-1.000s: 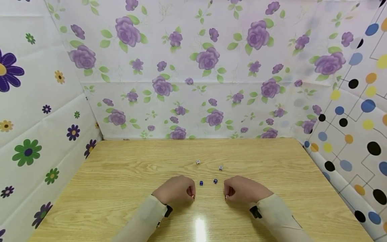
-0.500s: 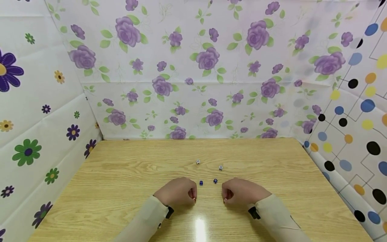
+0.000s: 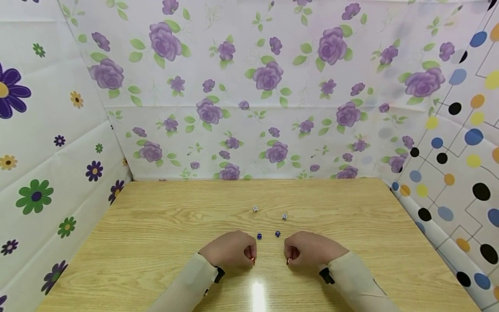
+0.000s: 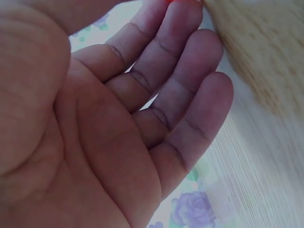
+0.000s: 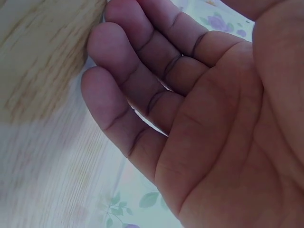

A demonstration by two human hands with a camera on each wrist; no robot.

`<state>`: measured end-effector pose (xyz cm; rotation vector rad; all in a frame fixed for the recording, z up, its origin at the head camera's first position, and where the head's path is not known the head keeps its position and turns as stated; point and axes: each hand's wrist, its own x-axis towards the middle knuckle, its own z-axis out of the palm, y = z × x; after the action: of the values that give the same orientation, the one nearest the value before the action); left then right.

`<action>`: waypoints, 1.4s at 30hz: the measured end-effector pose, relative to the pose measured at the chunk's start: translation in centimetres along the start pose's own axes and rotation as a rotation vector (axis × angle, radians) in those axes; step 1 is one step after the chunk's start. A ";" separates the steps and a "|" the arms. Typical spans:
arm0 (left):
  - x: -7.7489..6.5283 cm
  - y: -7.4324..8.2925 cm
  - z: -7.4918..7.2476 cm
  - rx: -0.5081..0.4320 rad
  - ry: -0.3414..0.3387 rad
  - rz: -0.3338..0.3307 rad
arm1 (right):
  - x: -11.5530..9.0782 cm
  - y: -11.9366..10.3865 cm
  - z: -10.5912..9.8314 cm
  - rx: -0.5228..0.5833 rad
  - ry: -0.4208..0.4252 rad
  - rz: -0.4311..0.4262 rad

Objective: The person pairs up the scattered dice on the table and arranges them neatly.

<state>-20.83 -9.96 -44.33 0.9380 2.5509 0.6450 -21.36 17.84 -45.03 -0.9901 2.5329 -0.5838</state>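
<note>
In the head view my left hand pinches a red die between thumb and fingers, low over the wooden table. Facing it across a short gap, my right hand pinches another red die. Just beyond the hands lie two blue dice, a left one and a right one. Both wrist views show curved fingers and the palm; only a sliver of red shows at the left hand's fingertips, and the right hand's die is out of that wrist view.
Farther back on the table sit two white dice, one at the left and one at the right. Behind the table hangs a floral cloth. Patterned cloths also stand along the left and right sides.
Both hands have moved closer together and slightly toward the body, each carrying its red die. The blue and white dice have stayed in place.
</note>
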 end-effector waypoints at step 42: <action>0.1 0.0 0.5 -0.007 -0.028 -0.021 | 0.0 -0.5 0.4 0.036 -0.030 -0.013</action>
<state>-20.67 -9.79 -44.77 0.9098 2.5290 0.6298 -20.89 17.40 -45.10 -0.9963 2.4830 -0.6122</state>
